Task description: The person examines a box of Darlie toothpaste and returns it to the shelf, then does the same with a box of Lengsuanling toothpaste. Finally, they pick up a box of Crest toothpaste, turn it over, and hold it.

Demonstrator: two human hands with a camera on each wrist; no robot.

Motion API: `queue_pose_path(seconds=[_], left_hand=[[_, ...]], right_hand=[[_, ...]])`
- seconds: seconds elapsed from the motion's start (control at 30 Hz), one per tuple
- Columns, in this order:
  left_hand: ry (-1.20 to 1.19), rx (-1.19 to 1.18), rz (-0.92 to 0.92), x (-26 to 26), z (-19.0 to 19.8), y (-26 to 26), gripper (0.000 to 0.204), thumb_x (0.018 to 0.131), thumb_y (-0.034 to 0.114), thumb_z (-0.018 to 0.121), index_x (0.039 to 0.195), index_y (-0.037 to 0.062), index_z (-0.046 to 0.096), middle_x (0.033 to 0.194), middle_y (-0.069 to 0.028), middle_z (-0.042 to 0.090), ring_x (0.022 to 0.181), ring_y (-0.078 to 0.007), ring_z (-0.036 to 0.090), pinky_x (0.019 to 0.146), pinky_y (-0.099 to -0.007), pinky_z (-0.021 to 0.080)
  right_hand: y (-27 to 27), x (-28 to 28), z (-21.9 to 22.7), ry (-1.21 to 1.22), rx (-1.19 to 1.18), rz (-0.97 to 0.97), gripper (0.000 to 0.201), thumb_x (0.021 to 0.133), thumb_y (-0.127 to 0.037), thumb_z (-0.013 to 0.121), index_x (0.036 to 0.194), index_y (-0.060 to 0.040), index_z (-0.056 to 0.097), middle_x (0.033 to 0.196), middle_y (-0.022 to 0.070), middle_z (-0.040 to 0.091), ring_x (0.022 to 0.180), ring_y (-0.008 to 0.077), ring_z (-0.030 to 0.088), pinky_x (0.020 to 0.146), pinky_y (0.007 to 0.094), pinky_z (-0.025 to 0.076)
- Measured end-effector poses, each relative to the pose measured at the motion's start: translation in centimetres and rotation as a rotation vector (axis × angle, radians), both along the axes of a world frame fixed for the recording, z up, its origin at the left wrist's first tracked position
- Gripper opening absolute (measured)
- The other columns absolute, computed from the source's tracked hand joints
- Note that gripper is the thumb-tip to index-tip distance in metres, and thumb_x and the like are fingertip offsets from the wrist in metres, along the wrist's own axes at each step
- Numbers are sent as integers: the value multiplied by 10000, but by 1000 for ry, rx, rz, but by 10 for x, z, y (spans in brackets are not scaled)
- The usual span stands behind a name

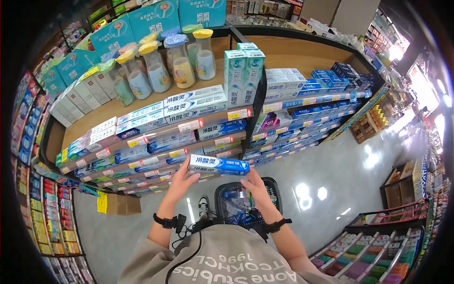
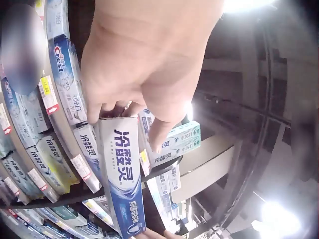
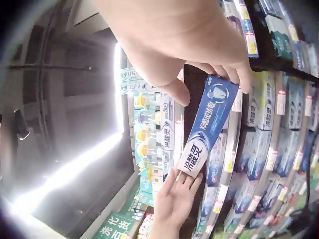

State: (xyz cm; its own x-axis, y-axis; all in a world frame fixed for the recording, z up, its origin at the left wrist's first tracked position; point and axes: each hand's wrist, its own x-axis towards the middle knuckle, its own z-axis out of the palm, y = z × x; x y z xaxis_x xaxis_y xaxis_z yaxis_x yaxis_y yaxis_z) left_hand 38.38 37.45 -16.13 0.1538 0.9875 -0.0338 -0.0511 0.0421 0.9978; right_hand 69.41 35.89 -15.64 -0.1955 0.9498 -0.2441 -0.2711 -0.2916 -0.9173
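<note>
A: What is nearest to the camera on the head?

B: The person's grey sweater with white letters. Just beyond it is a black shopping basket on the floor, and blue packs lie inside it.

A: And the hands?

B: Both are raised in front of the shelves. The left hand holds one end of a toothpaste box, and the right hand holds the other end. The box is blue and white and lies almost level between them, in the air above the basket and in front of the lower shelves.

A: How is the grip of each hand?

B: In the left wrist view the fingers of the left hand curl over the top end of the box, and the thumb presses from the other side. In the right wrist view the fingertips of the right hand pinch the blue end, with the thumb beside it. So both hands are closed on the same box.

A: What is farther away?

B: Sloped shelves full of toothpaste boxes with yellow and red price tags. On top stand bottles with yellow lids and two upright green boxes. Behind these are big teal cartons.
</note>
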Motion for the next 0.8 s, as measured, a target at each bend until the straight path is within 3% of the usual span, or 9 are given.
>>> queue_pose_path(seconds=[0.13,0.17,0.27,0.4,0.5,0.53,0.6,0.7,0.8], left_hand=[[-11,-83,18,-7,11,41,883,954,83,703,1648,42,158,1653,-132,323,1462,-215,369,1168,-337,342],[10,-51,28,-11,13,51,865,968,115,690,1649,44,160,1655,-134,323,1480,-226,351,1204,-346,271],[-8,18,-13,-29,-24,78,871,966,140,695,1648,41,163,1649,-145,333,1501,-254,335,1205,-345,265],[-84,74,-28,-25,-36,96,875,965,107,672,1645,18,129,1692,-160,226,1561,-262,207,1250,-364,167],[-124,-79,-36,-25,-36,104,876,962,85,654,1642,5,108,1704,-175,172,1571,-263,170,1262,-375,130],[-117,-51,-38,-23,-37,108,878,958,86,657,1641,1,112,1702,-180,174,1571,-264,171,1262,-375,136],[-98,9,-39,-19,-38,118,881,951,87,663,1637,-9,120,1699,-190,177,1571,-266,172,1262,-375,148],[-107,-143,31,-10,-37,128,823,940,90,676,1609,-33,214,1680,-184,238,1562,-264,207,1263,-369,162],[-108,3,2,-5,-50,145,755,929,99,695,1558,-56,309,1638,-172,324,1530,-262,289,1249,-365,211]], right_hand=[[40,-39,-4,-35,41,-123,809,942,-70,685,1622,-28,249,1656,179,300,1555,298,235,1235,412,226],[53,-46,4,-87,43,-138,812,939,-78,692,1620,-27,254,1655,179,302,1555,297,233,1235,414,221],[83,-56,4,-88,87,-185,842,879,-64,733,1601,-32,301,1652,154,320,1551,310,242,1235,419,205],[118,-61,8,-227,144,-215,883,824,12,703,1608,-60,303,1640,154,340,1549,319,249,1203,449,281],[143,-53,-6,-272,132,-225,883,797,69,701,1591,-84,348,1579,135,409,1505,299,328,1178,445,331],[150,-50,-12,-278,120,-237,880,788,88,704,1582,-94,370,1550,125,442,1483,289,368,1171,441,347],[164,-43,-17,-279,149,-235,906,783,98,685,1598,-63,323,1606,153,377,1525,321,291,1189,433,320],[180,-40,-24,-266,196,-271,915,777,115,664,1601,-25,294,1626,169,356,1545,340,255,1206,420,292],[193,-41,-23,-152,200,-294,862,783,120,640,1574,21,311,1608,167,381,1540,311,275,1214,385,270]])
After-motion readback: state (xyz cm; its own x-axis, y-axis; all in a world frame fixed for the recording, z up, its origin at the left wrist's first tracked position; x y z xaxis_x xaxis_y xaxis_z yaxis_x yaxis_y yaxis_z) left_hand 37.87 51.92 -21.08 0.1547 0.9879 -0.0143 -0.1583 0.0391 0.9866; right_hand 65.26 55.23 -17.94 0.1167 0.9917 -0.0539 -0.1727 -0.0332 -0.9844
